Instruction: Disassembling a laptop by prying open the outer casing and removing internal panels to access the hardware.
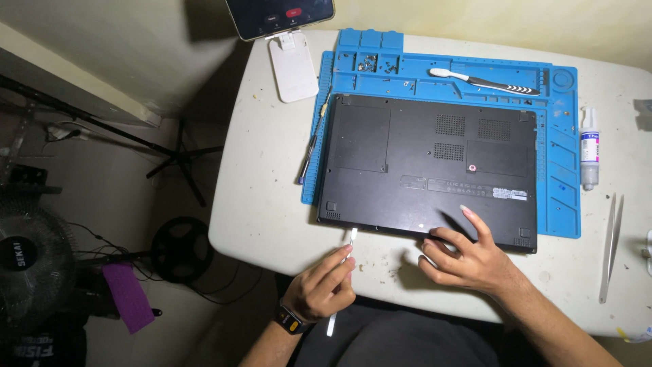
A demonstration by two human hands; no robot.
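Note:
A black laptop (428, 170) lies bottom side up on a blue work mat (557, 143). My left hand (319, 289) grips a thin white pry tool (350, 239); the tool's tip touches the laptop's near edge at the left. A dark watch is on that wrist. My right hand (465, 255) rests on the table at the laptop's near edge, index finger stretched onto the black cover, nothing in it.
A white and black toothbrush (485, 81) lies in the mat's upper tray, small screws beside it. A phone on a white stand (292, 61) sits at the back. A screwdriver (311, 153) is left of the mat. A small bottle (589, 149) and tweezers (610, 248) lie at right.

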